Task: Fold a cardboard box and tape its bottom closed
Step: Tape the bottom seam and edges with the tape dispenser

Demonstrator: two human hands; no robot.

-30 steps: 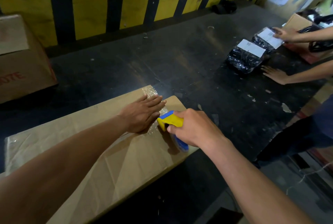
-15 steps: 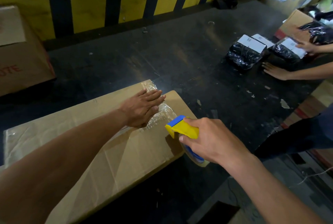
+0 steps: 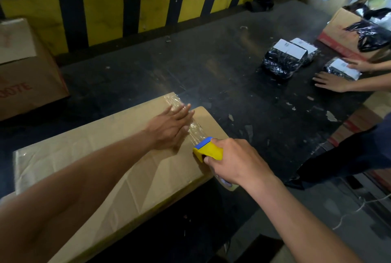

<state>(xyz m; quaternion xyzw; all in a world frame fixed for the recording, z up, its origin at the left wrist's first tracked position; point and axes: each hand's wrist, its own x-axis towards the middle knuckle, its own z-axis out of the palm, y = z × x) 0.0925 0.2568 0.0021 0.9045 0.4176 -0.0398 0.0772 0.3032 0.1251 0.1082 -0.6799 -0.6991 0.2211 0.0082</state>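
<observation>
- Cardboard box [image 3: 127, 167]: lies broad face up at the near side of the dark tabletop [image 3: 211, 72]. Its surface is creased, and the flap at its right end curves up slightly at the far corner.
- Clear tape [image 3: 195, 130]: a shiny, wrinkled strip along the seam at the box's right end. It runs from the far edge down to the dispenser.
- Left hand [image 3: 171, 129]: palm down on the box with the fingers straight and close together. The fingertips rest on the tape.
- Right hand [image 3: 237, 163]: fingers curled tight round the handle of the tape dispenser [image 3: 208, 149].
- Tape dispenser: yellow body with a blue cap. Its head touches the box top at the near end of the strip, just beside the left hand. The roll is mostly hidden under the right hand.
- Second cardboard box [image 3: 25, 72]: stands at the far left of the tabletop, well apart, and carries red lettering.
- Black parcels [image 3: 281, 62]: film-wrapped with white labels, at the far right. Two touch each other and a third lies near them.
- Another person's hand [image 3: 330, 82]: flat on the tabletop beside the third parcel.
- Open carton [image 3: 347, 30]: in the far right corner, holding black plastic bags.
- Striped wall [image 3: 160, 5]: yellow and black, behind the tabletop.
</observation>
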